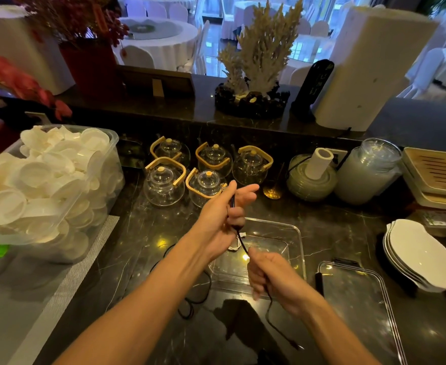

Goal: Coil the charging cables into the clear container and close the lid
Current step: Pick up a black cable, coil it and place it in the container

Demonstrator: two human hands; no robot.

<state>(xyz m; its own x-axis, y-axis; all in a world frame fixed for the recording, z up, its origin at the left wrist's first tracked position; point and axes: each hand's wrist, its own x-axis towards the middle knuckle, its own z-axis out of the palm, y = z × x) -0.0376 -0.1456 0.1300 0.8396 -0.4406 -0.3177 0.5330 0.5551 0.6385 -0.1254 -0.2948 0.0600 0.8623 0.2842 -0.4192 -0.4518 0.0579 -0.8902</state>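
From the head view, a black charging cable [243, 243] runs as a taut diagonal between 2 hands above the dark marble counter [143, 233], its long axis going from upper left, away from the person, to lower right, toward them. The left hand [225, 214] holds the far end: its lower fingers curl round the cable while the index finger and thumb stretch forward, and the cable's tip stands up along the palm, pointing away toward the glass teapots [206, 169]. The right hand [266, 275] is clenched round the cable nearer the person; below that fist the cable drops in a loose curve, and its free plug end [296, 346] lies near the counter's front edge, pointing right. The clear container [292, 233] sits open on the counter directly beneath both hands. Its lid [361, 299] lies flat just to the right of it. A 2nd black cable [193, 304] lies in loose loops on the counter left of the container, under the left forearm.
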